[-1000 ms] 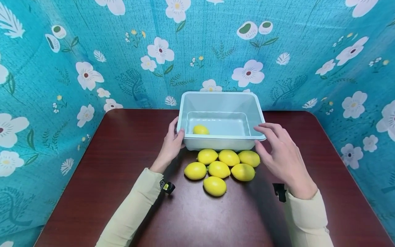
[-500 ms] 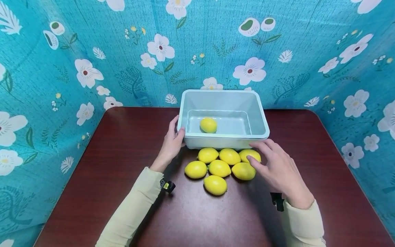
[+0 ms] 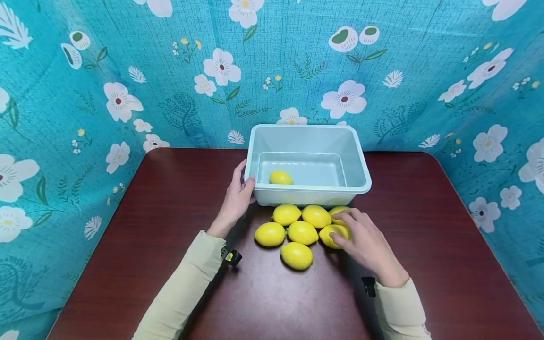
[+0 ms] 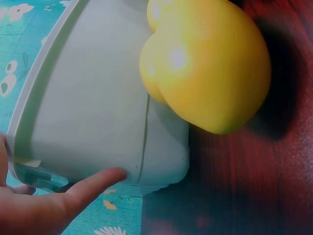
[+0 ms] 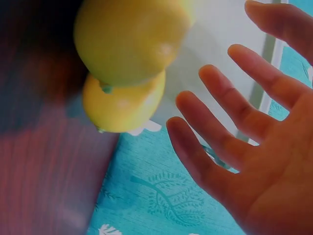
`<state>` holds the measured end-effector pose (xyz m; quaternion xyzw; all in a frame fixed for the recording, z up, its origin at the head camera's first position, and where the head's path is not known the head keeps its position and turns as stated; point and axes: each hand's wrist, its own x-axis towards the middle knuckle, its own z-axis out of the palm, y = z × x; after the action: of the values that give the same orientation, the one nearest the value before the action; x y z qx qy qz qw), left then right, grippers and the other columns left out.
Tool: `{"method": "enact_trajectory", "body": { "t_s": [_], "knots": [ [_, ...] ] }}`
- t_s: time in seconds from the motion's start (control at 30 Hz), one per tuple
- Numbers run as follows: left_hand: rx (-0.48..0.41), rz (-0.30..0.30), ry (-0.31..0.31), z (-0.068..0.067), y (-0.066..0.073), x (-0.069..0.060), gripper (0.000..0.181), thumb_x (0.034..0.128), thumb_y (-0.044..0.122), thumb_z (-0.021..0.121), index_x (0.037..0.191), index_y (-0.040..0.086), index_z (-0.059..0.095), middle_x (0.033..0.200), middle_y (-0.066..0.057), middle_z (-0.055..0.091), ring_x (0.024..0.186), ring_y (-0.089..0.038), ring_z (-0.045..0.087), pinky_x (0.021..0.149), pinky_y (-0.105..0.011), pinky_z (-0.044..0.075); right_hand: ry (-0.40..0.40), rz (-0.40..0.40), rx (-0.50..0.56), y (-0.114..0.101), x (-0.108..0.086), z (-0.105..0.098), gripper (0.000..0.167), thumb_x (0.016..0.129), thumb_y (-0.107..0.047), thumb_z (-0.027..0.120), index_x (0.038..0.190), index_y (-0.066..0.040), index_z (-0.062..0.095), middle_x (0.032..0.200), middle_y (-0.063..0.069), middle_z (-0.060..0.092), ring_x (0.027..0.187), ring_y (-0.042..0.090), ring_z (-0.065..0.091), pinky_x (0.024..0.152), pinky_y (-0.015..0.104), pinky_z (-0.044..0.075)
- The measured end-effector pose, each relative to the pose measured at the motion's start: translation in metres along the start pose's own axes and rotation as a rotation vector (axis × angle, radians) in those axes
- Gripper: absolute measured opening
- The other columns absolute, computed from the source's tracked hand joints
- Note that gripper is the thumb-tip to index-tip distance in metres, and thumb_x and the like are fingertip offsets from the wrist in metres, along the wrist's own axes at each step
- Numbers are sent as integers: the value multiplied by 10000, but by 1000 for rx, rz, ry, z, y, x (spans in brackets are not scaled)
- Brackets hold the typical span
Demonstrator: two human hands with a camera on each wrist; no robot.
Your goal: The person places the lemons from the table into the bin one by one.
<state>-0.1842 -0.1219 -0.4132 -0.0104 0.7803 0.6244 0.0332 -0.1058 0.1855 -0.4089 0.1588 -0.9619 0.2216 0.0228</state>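
Note:
A pale blue plastic bin (image 3: 306,187) stands near the back of the table, one lemon (image 3: 281,177) lying inside at its front left. My left hand (image 3: 236,194) grips the bin's front left corner; one finger (image 4: 105,178) lies along the outer wall in the left wrist view. Several more lemons sit in rows against the bin's front, with a single lemon (image 3: 296,256) nearest me. Over the rightmost lemons, a front one (image 3: 333,236) and a back one (image 3: 338,213), hovers my right hand (image 3: 369,243). Its fingers are spread and hold nothing in the right wrist view.
The dark red wooden table (image 3: 272,302) extends to both sides of the bin and toward me. Behind it hangs a teal floral cloth (image 3: 272,61), close to the bin's back.
My right hand has left the bin's front right corner and moved down and left over the lemons. Inside the bin, the lemon rolled right, then back left. My left hand keeps its place.

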Motion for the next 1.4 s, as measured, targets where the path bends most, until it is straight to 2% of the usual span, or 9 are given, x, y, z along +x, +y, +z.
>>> {"method": "enact_trajectory", "body": {
  "t_s": [0.2, 0.47, 0.67, 1.17, 1.4],
  "knots": [
    [-1, 3, 2, 0, 0, 0, 563, 1022, 304, 428, 1524, 320, 172, 1544, -128, 333, 1292, -308, 499, 894, -568, 504, 8, -27, -7, 0, -1, 9, 365, 820, -235, 742, 1146, -91, 663, 1192, 77, 565, 1074, 303, 501, 868, 475, 443],
    [0, 7, 2, 0, 0, 0, 559, 1024, 306, 425, 1523, 326, 173, 1554, -111, 322, 1295, -302, 495, 891, -564, 509, -6, -27, -15, 0, -4, 17, 374, 801, -188, 752, 1151, -95, 656, 1184, 80, 586, 1110, 312, 496, 876, 533, 424],
    [-4, 12, 0, 1, -1, 1, 558, 1025, 291, 427, 1522, 327, 175, 1546, -122, 335, 1295, -300, 499, 880, -555, 515, -11, -33, -23, 0, -5, 22, 382, 792, -186, 761, 1152, -108, 659, 1189, 70, 590, 1107, 309, 499, 867, 519, 423],
    [-10, 13, 4, 1, 1, 0, 561, 1026, 278, 427, 1524, 319, 173, 1552, -116, 323, 1305, -308, 489, 889, -563, 506, -26, -29, -62, -3, -6, 22, 391, 774, -173, 776, 1143, -114, 659, 1189, 56, 616, 1089, 299, 503, 821, 495, 434],
    [-21, 15, -4, 1, 0, 0, 562, 1026, 286, 427, 1525, 311, 170, 1550, -133, 321, 1315, -343, 475, 901, -585, 489, -58, -24, -70, -5, -10, 22, 466, 730, -143, 807, 1172, -139, 659, 1213, 58, 602, 1088, 302, 488, 805, 497, 441]
  ]
}}
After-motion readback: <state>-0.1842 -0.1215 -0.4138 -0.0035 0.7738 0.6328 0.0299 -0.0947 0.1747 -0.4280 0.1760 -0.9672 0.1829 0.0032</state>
